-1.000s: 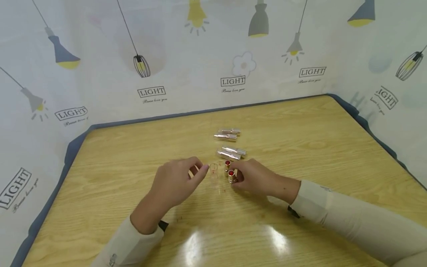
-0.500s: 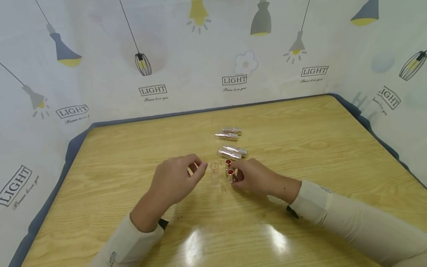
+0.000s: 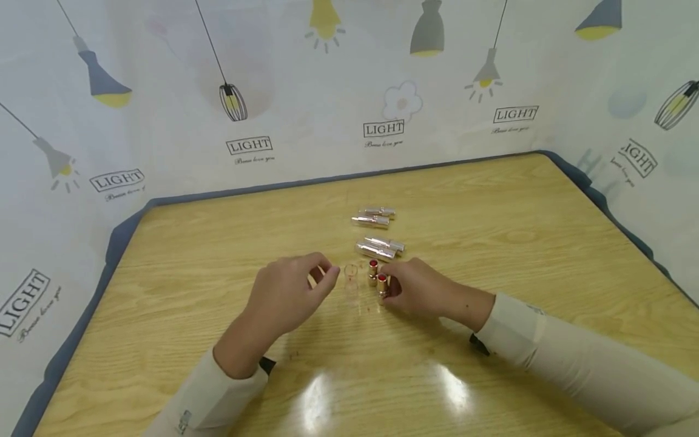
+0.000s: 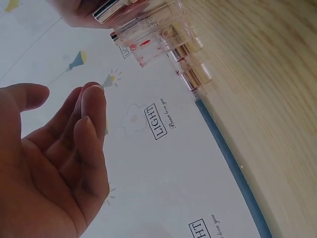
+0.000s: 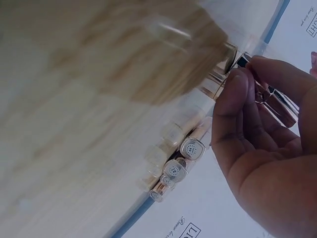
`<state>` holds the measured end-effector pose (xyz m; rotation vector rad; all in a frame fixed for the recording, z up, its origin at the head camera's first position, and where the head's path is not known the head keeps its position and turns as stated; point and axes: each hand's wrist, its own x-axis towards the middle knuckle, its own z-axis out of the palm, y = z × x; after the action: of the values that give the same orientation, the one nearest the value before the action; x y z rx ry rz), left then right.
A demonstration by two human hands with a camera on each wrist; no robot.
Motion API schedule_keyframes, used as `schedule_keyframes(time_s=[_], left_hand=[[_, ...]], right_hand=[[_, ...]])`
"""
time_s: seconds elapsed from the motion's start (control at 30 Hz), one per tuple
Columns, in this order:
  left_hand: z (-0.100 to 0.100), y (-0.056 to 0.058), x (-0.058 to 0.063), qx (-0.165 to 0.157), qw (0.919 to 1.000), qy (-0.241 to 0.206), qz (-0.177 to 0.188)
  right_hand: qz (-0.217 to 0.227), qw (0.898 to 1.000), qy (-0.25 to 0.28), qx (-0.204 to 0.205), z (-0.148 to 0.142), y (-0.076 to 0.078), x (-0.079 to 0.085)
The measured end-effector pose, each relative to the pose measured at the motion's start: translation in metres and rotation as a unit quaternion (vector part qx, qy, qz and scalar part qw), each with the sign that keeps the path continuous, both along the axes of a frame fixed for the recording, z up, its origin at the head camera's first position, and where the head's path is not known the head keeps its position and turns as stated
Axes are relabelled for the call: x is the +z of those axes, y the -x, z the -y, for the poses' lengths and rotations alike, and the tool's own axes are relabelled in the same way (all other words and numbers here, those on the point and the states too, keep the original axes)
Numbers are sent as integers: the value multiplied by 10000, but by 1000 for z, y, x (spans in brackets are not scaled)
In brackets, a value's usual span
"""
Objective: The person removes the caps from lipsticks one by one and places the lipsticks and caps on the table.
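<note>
My right hand (image 3: 417, 288) pinches an uncapped gold lipstick tube (image 3: 383, 287) with a red top, low over the table. Another uncapped gold lipstick tube (image 3: 373, 272) stands upright just behind it. In the right wrist view, thumb and fingertips grip the shiny held tube (image 5: 281, 106). A clear lipstick cap (image 3: 351, 280) with red smears stands to the left of both tubes. Beside that cap my left hand (image 3: 286, 294) hovers with loosely bent fingers and holds nothing; the left wrist view shows bare space between its thumb (image 4: 32, 95) and fingers.
Two capped lipsticks (image 3: 380, 247) lie behind the uncapped tubes. Farther back lies another pair of capped lipsticks (image 3: 372, 220). The wooden table (image 3: 218, 243) ends at a white printed curtain (image 3: 317, 109) at the back and sides.
The held lipstick tube has moved slightly right and now shows more of its side. My left hand has drawn back slightly left from the clear cap.
</note>
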<state>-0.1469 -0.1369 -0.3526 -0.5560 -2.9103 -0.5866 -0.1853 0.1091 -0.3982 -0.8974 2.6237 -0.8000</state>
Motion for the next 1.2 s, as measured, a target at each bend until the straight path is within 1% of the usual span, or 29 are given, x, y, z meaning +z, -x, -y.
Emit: schedule_keyframes(time_s=[0.17, 0.27, 0.37, 0.53, 0.7, 0.87, 0.97, 1.03, 1.1, 1.2], left_hand=[[-1, 0, -2, -12, 9999, 88, 113], [-1, -1, -2, 6, 9995, 135, 277], [-2, -1, -1, -3, 9993, 129, 359], [-2, -1, 0, -12, 9992, 141, 364], [-2, 0, 0, 9, 9991, 147, 392], [-3, 2, 1, -8, 9992, 105, 375], [-3, 2, 2, 14, 9987, 131, 494], [-2, 2, 1, 37, 9980, 181, 607], [-2, 2, 0, 45, 9974, 217, 687], [-1, 1, -2, 67, 9971, 257, 720]], right_hand=[[-55, 10000, 29, 68, -3, -1, -1], [20, 10000, 14, 89, -3, -1, -1], [101, 9999, 56, 61, -2, 1, -1], [223, 9996, 152, -27, -2, 5, 0], [526, 9985, 102, -70, -3, 8, 0], [588, 9983, 1, 23, -8, 12, 3], [487, 9983, -280, 131, -14, 16, 9], [285, 9981, -540, 121, -18, 20, 17], [34, 9973, -733, 39, -20, 25, 24], [-321, 9952, -880, -265, -20, 35, 32]])
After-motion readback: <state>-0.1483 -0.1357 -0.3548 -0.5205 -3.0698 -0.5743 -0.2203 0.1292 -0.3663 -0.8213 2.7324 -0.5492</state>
